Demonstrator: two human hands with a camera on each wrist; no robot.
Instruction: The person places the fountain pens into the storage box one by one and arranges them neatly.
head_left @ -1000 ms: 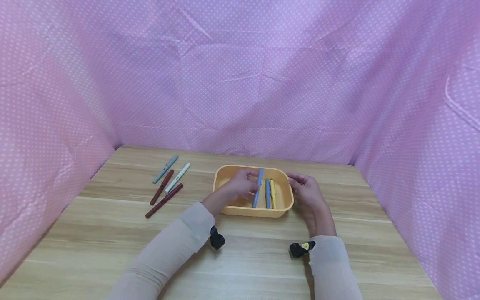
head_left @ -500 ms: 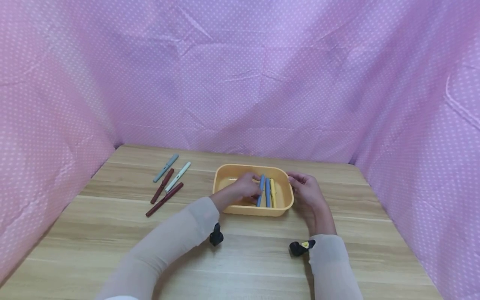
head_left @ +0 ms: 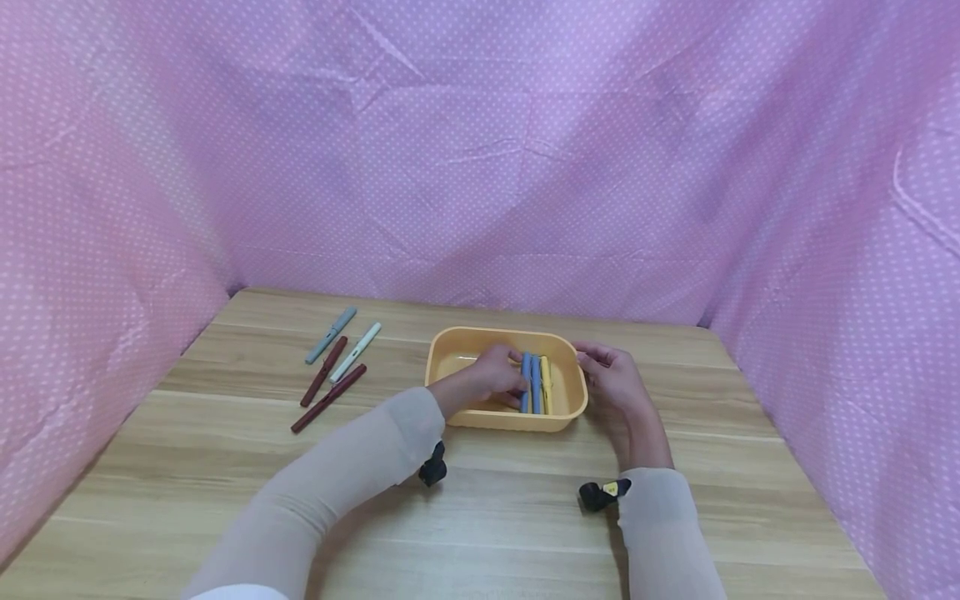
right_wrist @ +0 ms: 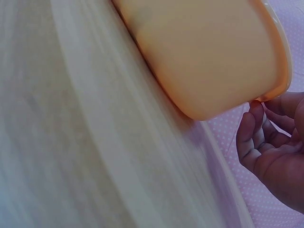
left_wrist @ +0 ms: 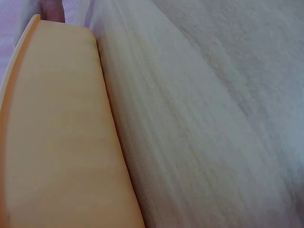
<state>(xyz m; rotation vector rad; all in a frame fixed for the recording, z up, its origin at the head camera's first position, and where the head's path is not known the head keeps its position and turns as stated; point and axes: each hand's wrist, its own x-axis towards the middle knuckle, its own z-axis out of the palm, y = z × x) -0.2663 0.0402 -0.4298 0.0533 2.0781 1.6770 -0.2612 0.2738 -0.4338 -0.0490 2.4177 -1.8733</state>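
A yellow-orange plastic box stands on the table with two blue pens and one yellow pen side by side in its right half. My left hand reaches into the box and holds the leftmost blue pen, laid close against the other blue pen. Its fingertips are partly hidden; the left wrist view shows mainly the box's outer wall. At the right end, my right hand pinches the box's rim; in the right wrist view its fingertips touch just under that rim.
Left of the box on the wooden table lie a grey-green pen, a pale mint pen, and two dark red pens, one upper and one lower. Pink dotted cloth surrounds the table's back and sides.
My left hand has lowered the blue pen from a raised, slanted position into the box and moved it right, alongside the other blue pen. The right hand has stayed at the rim.
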